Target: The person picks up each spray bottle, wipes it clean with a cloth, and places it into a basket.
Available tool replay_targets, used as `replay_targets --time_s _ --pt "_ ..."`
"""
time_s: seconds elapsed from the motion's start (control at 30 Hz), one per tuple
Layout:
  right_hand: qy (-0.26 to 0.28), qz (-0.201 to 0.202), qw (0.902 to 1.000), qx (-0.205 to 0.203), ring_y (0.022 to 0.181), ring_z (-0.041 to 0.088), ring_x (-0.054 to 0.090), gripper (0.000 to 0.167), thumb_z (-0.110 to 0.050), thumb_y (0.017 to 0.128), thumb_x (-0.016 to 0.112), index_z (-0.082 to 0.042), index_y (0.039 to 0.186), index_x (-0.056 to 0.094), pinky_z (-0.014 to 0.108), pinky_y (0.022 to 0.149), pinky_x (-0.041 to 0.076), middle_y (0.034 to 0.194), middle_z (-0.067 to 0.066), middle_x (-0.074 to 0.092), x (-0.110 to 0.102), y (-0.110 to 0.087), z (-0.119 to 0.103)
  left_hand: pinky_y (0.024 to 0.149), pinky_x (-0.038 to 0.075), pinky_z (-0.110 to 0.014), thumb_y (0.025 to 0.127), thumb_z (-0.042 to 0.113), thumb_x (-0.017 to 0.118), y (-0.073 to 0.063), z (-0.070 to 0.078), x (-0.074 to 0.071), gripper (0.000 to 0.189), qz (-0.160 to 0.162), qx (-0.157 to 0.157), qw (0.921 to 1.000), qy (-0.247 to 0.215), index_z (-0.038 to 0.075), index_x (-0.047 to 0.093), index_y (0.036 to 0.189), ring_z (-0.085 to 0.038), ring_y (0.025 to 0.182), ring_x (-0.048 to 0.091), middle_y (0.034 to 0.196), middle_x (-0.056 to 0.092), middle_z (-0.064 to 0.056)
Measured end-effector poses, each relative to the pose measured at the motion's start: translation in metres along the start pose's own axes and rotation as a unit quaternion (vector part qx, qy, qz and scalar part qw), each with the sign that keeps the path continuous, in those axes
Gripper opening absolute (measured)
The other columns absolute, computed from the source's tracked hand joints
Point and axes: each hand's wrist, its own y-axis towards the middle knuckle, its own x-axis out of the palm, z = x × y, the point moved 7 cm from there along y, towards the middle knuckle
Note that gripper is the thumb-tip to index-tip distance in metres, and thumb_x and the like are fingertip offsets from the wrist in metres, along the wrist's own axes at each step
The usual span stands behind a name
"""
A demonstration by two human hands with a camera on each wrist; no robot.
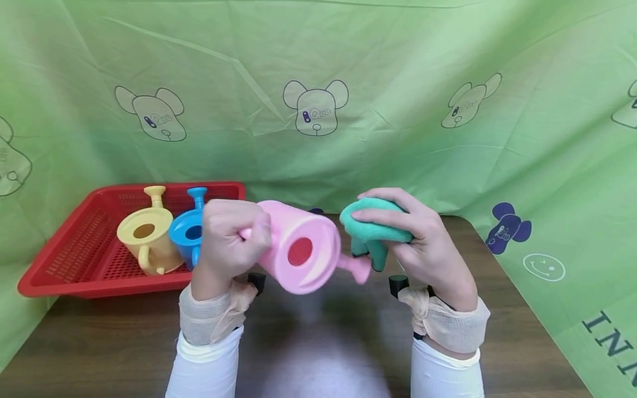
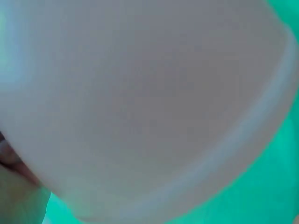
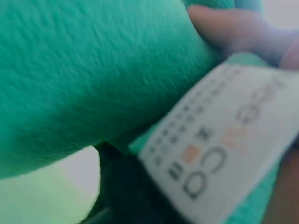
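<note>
In the head view my left hand grips the handle of a pink watering can, raised above the table. The can is tilted, its round opening facing me and its spout pointing right. My right hand holds a fuzzy teal plush item between fingers and thumb, with two leg-like parts hanging down near the spout's head. In the left wrist view the blurred can body fills most of the picture. A white printed tag on the plush item shows in the right wrist view.
A red perforated basket stands at left on the brown wooden table. Inside it are a yellow watering can and a blue one, partly behind my left hand. A green printed cloth hangs behind and along the sides.
</note>
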Motion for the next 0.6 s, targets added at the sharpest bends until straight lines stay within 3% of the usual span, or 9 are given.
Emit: replay_targets --time_s 0.07,0.13,0.2,0.27,0.37,0.43,0.53,0.6 --pt "-0.019 0.031 0.9993 0.011 0.123 0.019 0.065 0.06 0.027 0.079 0.053 -0.01 0.118 0.079 0.024 0.103 0.051 0.129 0.018 0.069 -0.006 -0.001 0.002 0.046 0.032 -0.02 0.085 0.011 0.059 -0.001 -0.005 -0.015 0.031 0.055 -0.028 0.9975 0.032 0.008 0.058 0.054 -0.008 0.048 0.042 0.05 0.051 -0.004" --pt "-0.036 0.062 0.997 0.03 0.123 0.016 0.065 0.057 0.027 0.08 0.055 -0.009 0.117 0.079 0.023 0.102 0.05 0.129 0.017 0.069 -0.013 -0.002 0.005 0.047 0.026 -0.019 0.084 0.01 0.057 -0.003 -0.012 -0.033 0.036 0.12 -0.07 0.9883 0.062 0.006 0.052 0.049 -0.005 0.049 0.037 0.047 0.045 -0.004" --pt "-0.044 0.084 0.9946 0.042 0.125 0.016 0.064 0.052 0.026 0.082 0.058 -0.007 0.116 0.079 0.024 0.104 0.049 0.13 0.016 0.069 -0.019 -0.003 0.007 0.048 0.022 -0.018 0.086 0.011 0.055 -0.007 -0.019 -0.052 0.042 0.181 -0.12 0.9721 0.088 0.003 0.048 0.045 -0.002 0.048 0.034 0.045 0.042 0.001" --pt "-0.044 0.101 0.9927 0.047 0.125 0.016 0.064 0.048 0.025 0.084 0.059 -0.006 0.115 0.079 0.026 0.106 0.05 0.129 0.016 0.069 -0.023 -0.003 0.009 0.048 0.019 -0.019 0.088 0.014 0.056 -0.012 -0.024 -0.072 0.047 0.241 -0.161 0.9503 0.113 0.001 0.044 0.044 0.001 0.047 0.033 0.045 0.042 0.008" --pt "-0.048 0.106 0.9923 0.044 0.125 0.018 0.064 0.043 0.022 0.087 0.061 -0.004 0.117 0.078 0.03 0.108 0.05 0.129 0.017 0.069 -0.026 -0.004 0.011 0.048 0.021 -0.018 0.093 0.016 0.058 -0.022 -0.03 -0.099 0.053 0.323 -0.209 0.9131 0.135 0.005 0.045 0.042 0.001 0.045 0.036 0.046 0.044 0.016" --pt "-0.047 0.103 0.9926 0.044 0.125 0.018 0.064 0.043 0.021 0.088 0.061 -0.004 0.118 0.078 0.03 0.107 0.05 0.129 0.017 0.068 -0.027 -0.005 0.013 0.05 0.025 -0.017 0.096 0.015 0.059 -0.029 -0.031 -0.117 0.055 0.38 -0.227 0.8837 0.153 0.011 0.045 0.042 -0.001 0.045 0.039 0.046 0.044 0.016" --pt "-0.046 0.095 0.993 0.054 0.123 0.017 0.064 0.044 0.021 0.088 0.061 -0.004 0.12 0.077 0.029 0.107 0.05 0.129 0.015 0.068 -0.027 -0.006 0.02 0.056 0.03 -0.017 0.101 0.014 0.06 -0.04 -0.031 -0.142 0.058 0.477 -0.245 0.8303 0.152 0.013 0.046 0.045 -0.004 0.048 0.044 0.046 0.044 0.011" --pt "-0.048 0.091 0.992 0.074 0.122 0.014 0.064 0.046 0.021 0.089 0.062 -0.006 0.123 0.077 0.027 0.106 0.049 0.13 0.012 0.068 -0.028 -0.008 0.027 0.059 0.03 -0.018 0.104 0.014 0.059 -0.049 -0.03 -0.157 0.058 0.533 -0.24 0.7985 0.145 0.011 0.046 0.047 -0.008 0.049 0.044 0.047 0.044 0.008"
